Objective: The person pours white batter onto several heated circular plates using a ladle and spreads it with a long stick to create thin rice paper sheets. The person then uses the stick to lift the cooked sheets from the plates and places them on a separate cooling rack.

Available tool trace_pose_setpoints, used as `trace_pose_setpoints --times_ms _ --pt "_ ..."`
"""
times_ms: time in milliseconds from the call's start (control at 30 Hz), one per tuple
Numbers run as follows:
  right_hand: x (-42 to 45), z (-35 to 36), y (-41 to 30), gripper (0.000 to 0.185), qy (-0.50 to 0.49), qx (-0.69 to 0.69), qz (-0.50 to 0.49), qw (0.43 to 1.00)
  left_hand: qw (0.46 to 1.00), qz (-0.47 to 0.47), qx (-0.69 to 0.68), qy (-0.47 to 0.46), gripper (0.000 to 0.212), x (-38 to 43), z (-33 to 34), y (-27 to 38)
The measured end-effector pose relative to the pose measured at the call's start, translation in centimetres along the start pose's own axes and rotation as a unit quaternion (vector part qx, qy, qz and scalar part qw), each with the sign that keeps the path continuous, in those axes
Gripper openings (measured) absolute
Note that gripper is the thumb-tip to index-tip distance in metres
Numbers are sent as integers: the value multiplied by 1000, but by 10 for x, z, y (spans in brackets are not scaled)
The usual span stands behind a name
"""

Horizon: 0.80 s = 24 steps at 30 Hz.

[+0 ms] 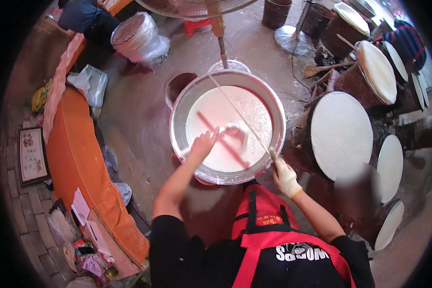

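A wide metal basin (179,108) full of pale, thick liquid (208,99) stands before me. My left hand (203,144) is bare and reaches over the basin, its fingers closed around the handle of a white dipper (242,135). That dipper looks blurred and sits at the liquid's surface. On my right hand (285,176) is a cream knitted glove. It grips one end of a thin, light wooden stick (239,114), which slants across the basin to the far rim. A reddish streak, apparently a shadow, crosses the liquid.
At right stand several drum-like stoves with round pale tops, including a large one (342,135). A fan (201,7) hangs over the far side. Orange cloth (75,144) covers a bench at left. People (81,16) are at the upper left and right. A plastic-wrapped drum (140,39) stands beyond.
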State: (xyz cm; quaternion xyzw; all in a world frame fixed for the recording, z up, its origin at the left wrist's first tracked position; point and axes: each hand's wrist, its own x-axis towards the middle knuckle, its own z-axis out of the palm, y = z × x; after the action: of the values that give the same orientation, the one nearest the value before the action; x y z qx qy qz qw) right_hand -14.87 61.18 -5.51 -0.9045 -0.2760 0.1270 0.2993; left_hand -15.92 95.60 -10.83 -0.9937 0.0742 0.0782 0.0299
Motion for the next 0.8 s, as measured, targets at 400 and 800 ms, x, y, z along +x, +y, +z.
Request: trace_pose_setpoints --times_ms 400,800 --pt "-19 -13 -4 70 -206 -32 191 959 -191 -333 -920 -74 14 51 -43 143" --pt "-97 -66 -13 74 -2 -19 -86 996 130 -192 -969 86 24 -44 -256 119"
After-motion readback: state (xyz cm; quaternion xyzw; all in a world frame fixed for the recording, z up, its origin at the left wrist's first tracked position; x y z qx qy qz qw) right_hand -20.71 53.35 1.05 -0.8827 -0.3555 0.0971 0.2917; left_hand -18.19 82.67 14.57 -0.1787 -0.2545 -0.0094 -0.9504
